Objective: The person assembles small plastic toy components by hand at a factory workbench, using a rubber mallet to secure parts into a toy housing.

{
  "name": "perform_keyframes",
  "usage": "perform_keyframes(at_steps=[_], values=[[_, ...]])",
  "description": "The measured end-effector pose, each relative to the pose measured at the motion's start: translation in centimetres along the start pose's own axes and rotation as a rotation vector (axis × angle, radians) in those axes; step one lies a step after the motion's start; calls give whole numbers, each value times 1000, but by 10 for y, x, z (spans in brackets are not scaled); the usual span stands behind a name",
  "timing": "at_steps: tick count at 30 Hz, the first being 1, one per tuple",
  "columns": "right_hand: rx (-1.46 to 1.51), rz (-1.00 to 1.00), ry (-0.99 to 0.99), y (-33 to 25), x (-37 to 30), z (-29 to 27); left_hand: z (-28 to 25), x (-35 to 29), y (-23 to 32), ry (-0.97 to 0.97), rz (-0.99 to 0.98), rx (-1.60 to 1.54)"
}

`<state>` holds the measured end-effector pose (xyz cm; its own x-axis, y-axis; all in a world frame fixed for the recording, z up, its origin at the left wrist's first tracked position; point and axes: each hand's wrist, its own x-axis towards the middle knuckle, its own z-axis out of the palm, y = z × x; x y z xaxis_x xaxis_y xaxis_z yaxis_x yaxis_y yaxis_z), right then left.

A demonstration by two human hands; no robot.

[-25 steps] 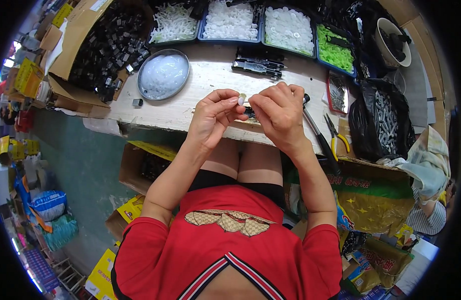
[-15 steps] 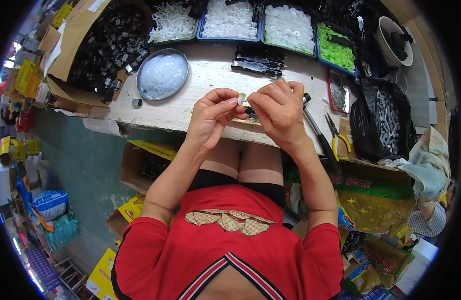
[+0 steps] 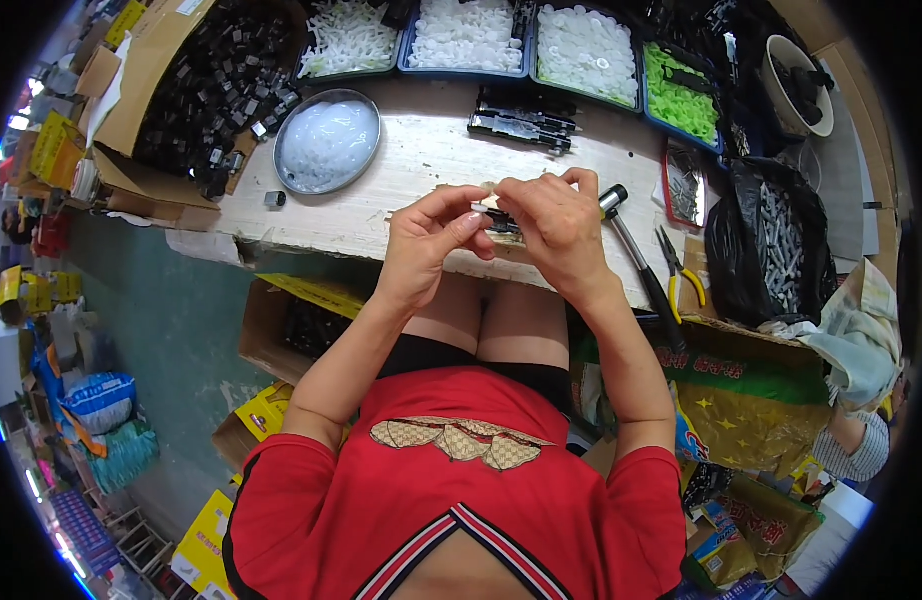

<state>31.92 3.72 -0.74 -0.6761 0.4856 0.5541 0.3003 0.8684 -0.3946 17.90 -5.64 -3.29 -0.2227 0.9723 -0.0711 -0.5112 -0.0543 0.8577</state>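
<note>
Above the table's front edge, the fingertips of both my hands meet. My left hand [image 3: 428, 243] is pinched closed around a small white plastic piece [image 3: 479, 208], of which only a little shows. Curled against it from the right, my right hand [image 3: 556, 222] has its thumb and forefinger closed; its fingers cover whatever is between them. Just below the fingertips lies a black part [image 3: 503, 222], partly hidden by the hands. Farther back, several black and clear assemblies [image 3: 521, 128] rest in a row on the white table [image 3: 411, 150].
Bins of white pieces [image 3: 586, 55] and green pieces [image 3: 678, 100] line the back. A metal bowl of translucent material [image 3: 326, 140] and a box of black parts [image 3: 221, 95] stand left. At right lie a hammer [image 3: 641, 260], yellow-handled pliers [image 3: 684, 272] and a black bag of grey parts [image 3: 776, 240].
My two hands have drawn closer, so their fingertips now touch or overlap. The white piece, plainly visible before, is mostly covered. The view has shifted slightly.
</note>
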Motion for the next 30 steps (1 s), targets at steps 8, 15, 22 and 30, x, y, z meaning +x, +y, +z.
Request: perform_keyframes(at_steps=[8, 15, 22, 30], values=[[216, 26, 90, -2, -4, 14, -3, -1, -7, 12, 25, -3], [186, 5, 88, 1, -2, 18, -2, 4, -2, 30, 155, 340], [-12, -34, -79, 12, -11, 28, -32, 16, 8, 95, 250, 759], [-51, -60, -89, 10, -5, 44, -37, 21, 3, 55, 225, 848]])
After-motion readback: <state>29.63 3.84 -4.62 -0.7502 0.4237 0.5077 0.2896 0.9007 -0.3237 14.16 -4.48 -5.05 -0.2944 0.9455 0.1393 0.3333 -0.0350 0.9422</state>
